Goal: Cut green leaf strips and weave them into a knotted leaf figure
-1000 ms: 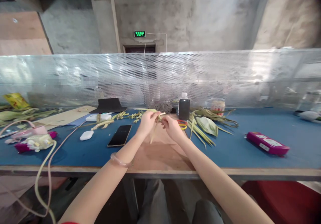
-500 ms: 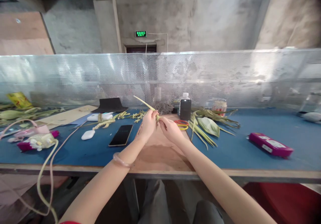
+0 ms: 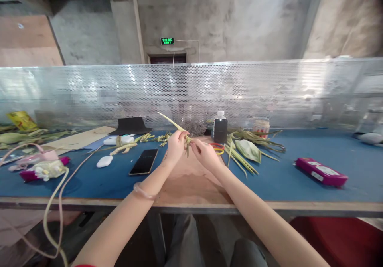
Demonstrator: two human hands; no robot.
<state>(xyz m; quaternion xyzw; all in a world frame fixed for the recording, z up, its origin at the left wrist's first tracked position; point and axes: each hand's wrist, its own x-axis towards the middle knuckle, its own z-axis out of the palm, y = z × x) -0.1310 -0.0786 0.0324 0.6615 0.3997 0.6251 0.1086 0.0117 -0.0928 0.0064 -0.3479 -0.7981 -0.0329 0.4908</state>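
My left hand is closed around a pale green plant strip, whose pointed end sticks up to the left. Short green ends hang below the fingers, between the two hands. My right hand pinches the strip's lower part, close against the left fingertips. What exactly lies between the right fingers is too small to make out fully. Both hands are raised over a brown board. To their right lie loose green strips and a broad pale leaf.
A phone and a white earbud case lie on the left. Behind the hands stand a dark bottle and a tangle of grey wire. Red and yellow rings lie beside the board; a magenta packet sits on the right.
Both hands stay in nearly the same place. The green ends below the fingers show more plainly now, and the right fingers have shifted slightly on the strip.
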